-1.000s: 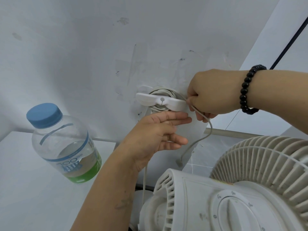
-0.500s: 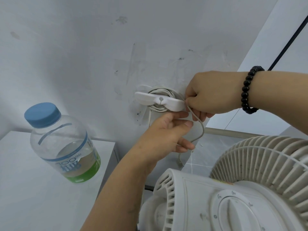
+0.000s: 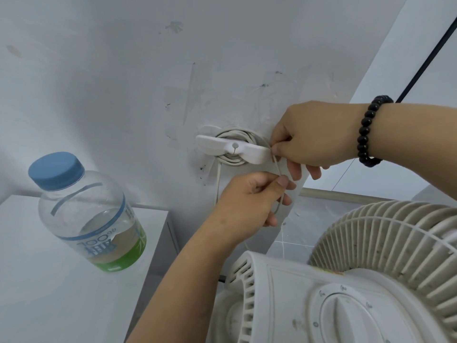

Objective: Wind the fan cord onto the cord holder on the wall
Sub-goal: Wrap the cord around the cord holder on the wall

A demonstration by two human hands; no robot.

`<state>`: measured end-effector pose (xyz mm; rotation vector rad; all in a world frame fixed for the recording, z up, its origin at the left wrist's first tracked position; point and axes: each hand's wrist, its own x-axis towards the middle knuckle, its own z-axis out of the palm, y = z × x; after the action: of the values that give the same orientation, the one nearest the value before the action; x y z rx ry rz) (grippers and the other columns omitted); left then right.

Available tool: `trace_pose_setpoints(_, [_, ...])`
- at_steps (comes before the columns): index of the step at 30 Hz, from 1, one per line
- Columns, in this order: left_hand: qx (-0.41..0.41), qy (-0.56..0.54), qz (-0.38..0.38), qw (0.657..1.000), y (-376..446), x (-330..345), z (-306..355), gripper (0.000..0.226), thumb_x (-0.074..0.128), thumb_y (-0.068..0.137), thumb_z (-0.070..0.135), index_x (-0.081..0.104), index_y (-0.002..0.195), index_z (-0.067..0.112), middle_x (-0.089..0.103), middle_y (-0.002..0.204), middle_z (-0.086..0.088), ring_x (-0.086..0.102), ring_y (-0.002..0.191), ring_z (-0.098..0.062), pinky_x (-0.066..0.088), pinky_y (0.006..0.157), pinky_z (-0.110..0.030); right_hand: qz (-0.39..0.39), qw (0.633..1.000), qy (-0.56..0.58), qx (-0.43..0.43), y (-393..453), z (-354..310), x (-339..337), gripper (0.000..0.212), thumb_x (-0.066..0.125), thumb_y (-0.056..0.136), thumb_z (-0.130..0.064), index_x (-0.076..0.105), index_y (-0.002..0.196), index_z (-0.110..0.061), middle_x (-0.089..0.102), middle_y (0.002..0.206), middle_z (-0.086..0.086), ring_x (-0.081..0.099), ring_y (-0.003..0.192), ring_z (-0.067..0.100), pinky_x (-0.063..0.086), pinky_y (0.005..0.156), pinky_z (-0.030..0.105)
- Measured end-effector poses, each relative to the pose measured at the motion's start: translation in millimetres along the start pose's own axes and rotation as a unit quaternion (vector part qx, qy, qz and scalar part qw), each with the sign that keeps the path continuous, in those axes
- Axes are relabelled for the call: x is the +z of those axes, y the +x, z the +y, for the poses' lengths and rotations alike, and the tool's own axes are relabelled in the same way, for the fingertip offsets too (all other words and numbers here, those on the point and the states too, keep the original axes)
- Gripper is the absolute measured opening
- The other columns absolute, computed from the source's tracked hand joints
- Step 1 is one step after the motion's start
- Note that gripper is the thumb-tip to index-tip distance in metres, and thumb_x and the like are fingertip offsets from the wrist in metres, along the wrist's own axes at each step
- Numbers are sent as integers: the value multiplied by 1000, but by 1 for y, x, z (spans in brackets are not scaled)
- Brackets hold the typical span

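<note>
A white cord holder is fixed to the white wall, with several turns of the thin white fan cord coiled behind its crossbar. My right hand, with a black bead bracelet on the wrist, pinches the cord at the holder's right end. Just below, my left hand pinches the same cord between thumb and forefinger, and a short loop hangs past its fingers. One strand drops straight down from the coil's left side toward the white fan at the lower right.
A clear plastic bottle with a blue cap and green label stands on a white cabinet top at the left. A black cable runs diagonally along the wall at the upper right. Grey floor tiles show behind the fan.
My left hand rose from an open palm under the holder and closed on the cord. The hanging loop has grown shorter. My right hand stayed at the holder's right end.
</note>
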<state>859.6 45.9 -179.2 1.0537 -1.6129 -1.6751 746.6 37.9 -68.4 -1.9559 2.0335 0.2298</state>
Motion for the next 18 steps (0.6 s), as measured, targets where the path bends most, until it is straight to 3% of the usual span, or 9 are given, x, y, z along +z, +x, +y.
trace_pose_setpoints(2, [-1,12,16,1000,1,-1,-1,23,55,97,31,73,95,18,73,86,2,47,40,-3,47,50,-13,12,1000,3,1,0,1,0,32,44,95,-17,73,86,-8,73,61,3,57,42,13,46,45,18])
trace_pose_setpoints(7, [-4,32,47,998,3,0,-3,27,56,96,35,72,88,14,72,81,1,49,40,3,44,46,-13,73,997,-9,-26,-3,2,-2,29,49,90,-19,71,73,-13,69,50,-5,65,46,11,50,50,22])
trace_pose_setpoints(11, [-14,70,59,996,7,1,-5,34,51,96,45,67,75,23,66,67,10,47,44,1,41,59,-24,157,984,21,-85,-5,-1,-5,23,58,84,-30,69,70,-16,69,53,-6,61,37,5,53,47,21])
trace_pose_setpoints(15, [-28,92,57,994,5,0,-2,39,47,96,49,68,76,22,64,65,10,48,42,5,37,55,-21,118,989,22,-87,-4,-5,-3,24,61,85,-40,69,73,-21,69,54,-7,60,36,4,54,51,22])
trace_pose_setpoints(18, [-33,89,61,994,4,-1,-1,40,47,96,50,68,76,22,63,60,9,54,53,3,39,58,-22,96,993,14,-73,-2,-6,-2,24,59,88,-39,68,77,-20,70,55,-6,61,37,5,54,52,22])
